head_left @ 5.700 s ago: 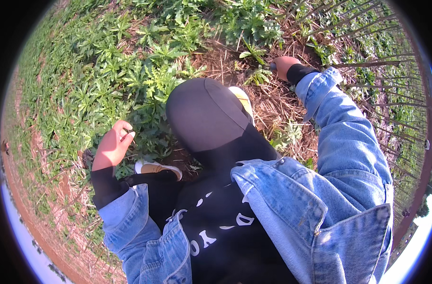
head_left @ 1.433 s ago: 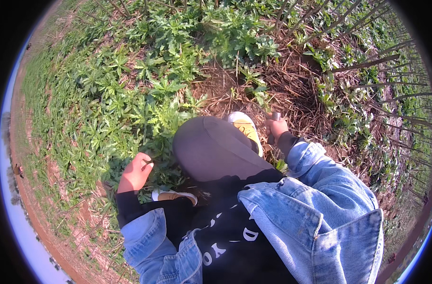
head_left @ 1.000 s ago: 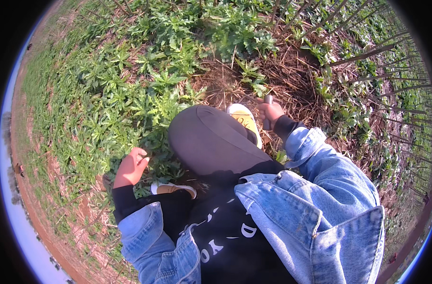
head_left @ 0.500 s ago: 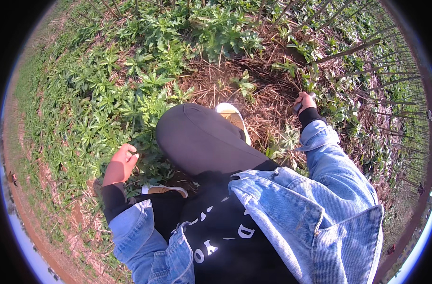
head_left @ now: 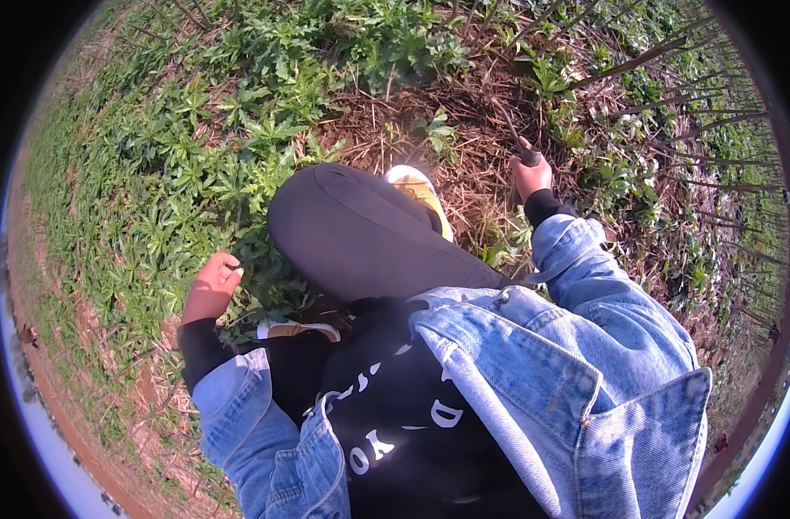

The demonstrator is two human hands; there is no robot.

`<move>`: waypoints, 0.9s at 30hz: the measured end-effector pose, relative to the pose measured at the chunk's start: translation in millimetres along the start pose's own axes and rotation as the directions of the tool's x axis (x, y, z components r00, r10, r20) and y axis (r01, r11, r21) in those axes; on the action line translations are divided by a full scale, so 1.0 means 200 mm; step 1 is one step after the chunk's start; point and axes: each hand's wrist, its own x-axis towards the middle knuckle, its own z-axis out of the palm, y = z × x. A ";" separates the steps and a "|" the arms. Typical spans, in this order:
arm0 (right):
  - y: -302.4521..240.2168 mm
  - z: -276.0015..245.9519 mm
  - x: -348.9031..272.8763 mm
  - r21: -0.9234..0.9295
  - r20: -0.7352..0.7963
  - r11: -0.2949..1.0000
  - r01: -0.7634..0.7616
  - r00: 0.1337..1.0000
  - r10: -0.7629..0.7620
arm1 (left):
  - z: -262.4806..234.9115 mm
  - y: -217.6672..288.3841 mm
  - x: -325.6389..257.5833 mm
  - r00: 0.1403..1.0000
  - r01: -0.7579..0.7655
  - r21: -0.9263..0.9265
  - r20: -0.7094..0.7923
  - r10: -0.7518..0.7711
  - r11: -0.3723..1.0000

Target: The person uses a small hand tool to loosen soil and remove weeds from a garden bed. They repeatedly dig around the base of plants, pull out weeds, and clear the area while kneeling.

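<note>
I am crouched over a weedy patch, my raised knee in dark trousers in the middle of the view. My right hand (head_left: 530,176) is stretched forward and to the right, shut on the dark handle of a thin tool (head_left: 509,131) that points away over dry brown straw. My left hand (head_left: 211,287) hangs low on the left with curled fingers, touching the green leafy weeds (head_left: 196,182); whether it grips any of them I cannot make out. A small weed (head_left: 436,134) stands just left of the tool.
Dry straw mulch (head_left: 395,130) covers the ground ahead of my yellow-and-white shoe (head_left: 417,186). Dense green weeds fill the left and top. Thin bare stalks (head_left: 672,112) rise on the right. Bare reddish soil (head_left: 83,329) runs along the left edge.
My right hand has reached farther forward and to the right over the straw with the tool. My left hand has stayed low among the weeds on the left.
</note>
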 end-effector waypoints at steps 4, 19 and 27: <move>0.14 -0.14 -0.18 -0.572 0.015 0.748 -0.338 0.907 0.422 | -0.02 0.00 -0.05 0.999 0.021 0.021 -0.025 -0.021 1.000; -0.17 0.22 -0.05 -0.442 0.381 0.897 -0.021 0.901 0.209 | -0.02 -0.04 -0.12 0.996 -0.056 0.024 -0.062 0.058 0.998; -0.14 0.32 0.05 -0.691 0.346 0.723 0.003 0.879 0.327 | -0.03 -0.08 -0.17 0.995 -0.061 0.078 -0.072 0.067 0.995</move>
